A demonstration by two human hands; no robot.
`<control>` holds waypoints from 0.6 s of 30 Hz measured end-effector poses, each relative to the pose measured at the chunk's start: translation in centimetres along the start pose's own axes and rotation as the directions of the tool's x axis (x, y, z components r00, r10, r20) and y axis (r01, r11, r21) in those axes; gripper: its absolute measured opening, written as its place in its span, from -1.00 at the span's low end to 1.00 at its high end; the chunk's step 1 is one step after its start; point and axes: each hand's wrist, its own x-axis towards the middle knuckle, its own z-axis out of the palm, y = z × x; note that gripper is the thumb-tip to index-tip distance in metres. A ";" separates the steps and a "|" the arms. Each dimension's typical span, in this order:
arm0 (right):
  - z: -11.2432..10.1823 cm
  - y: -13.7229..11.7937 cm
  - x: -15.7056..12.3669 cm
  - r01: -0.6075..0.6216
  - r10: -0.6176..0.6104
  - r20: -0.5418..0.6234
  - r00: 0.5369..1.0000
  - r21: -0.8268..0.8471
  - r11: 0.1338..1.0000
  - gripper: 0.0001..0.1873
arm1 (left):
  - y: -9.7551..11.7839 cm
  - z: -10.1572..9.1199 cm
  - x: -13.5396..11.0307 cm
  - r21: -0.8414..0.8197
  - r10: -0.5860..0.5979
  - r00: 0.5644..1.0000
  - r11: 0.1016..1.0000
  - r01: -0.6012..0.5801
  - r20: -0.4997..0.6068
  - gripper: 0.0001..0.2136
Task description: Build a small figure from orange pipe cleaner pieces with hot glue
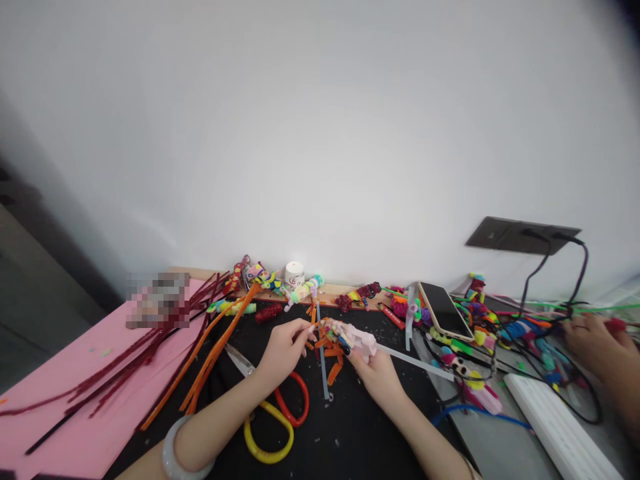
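Note:
My right hand [377, 380] is closed around a pale pink hot glue gun [363, 340]. A long translucent glue stick [415, 363] sticks out behind it to the right. Small coloured bits crowd the gun's front end. My left hand [285, 350] pinches close to that front end; what lies between its fingertips is too small to make out. Short orange pipe cleaner pieces [336, 373] lie below and between the hands. Another glue stick [321, 360] lies upright in view between them. Scissors with red and yellow handles [270, 453] rest under my left forearm.
Dark red pipe cleaners [120, 363] and orange ones [210, 360] spread over a pink sheet [65, 400] and black mat. A white paper cup [295, 273], a phone [444, 310], fuzzy figures and a white power strip [555, 427] stand around. Another person's hand [595, 343] is among cables at right.

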 end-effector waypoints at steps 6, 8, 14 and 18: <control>-0.1 -0.3 0.1 -0.018 0.018 -0.003 1.000 -0.009 1.000 -0.57 | -0.1 0.0 0.1 0.001 -0.003 1.000 1.000 0.003 0.003 -0.77; -0.2 -0.5 0.1 -0.011 0.011 -0.008 1.000 -0.016 1.000 -0.57 | 0.0 0.0 0.1 0.003 0.004 1.000 1.000 -0.004 0.003 -0.77; -0.3 -0.8 0.0 0.005 -0.006 -0.021 1.000 -0.035 0.999 -0.58 | 0.0 -0.1 0.1 -0.002 -0.002 1.000 1.000 0.002 0.002 -0.77; -0.3 -0.7 0.0 -0.010 0.009 -0.019 1.000 -0.051 0.999 -0.58 | 0.1 -0.1 0.1 0.004 0.000 1.000 1.000 0.000 -0.001 -0.77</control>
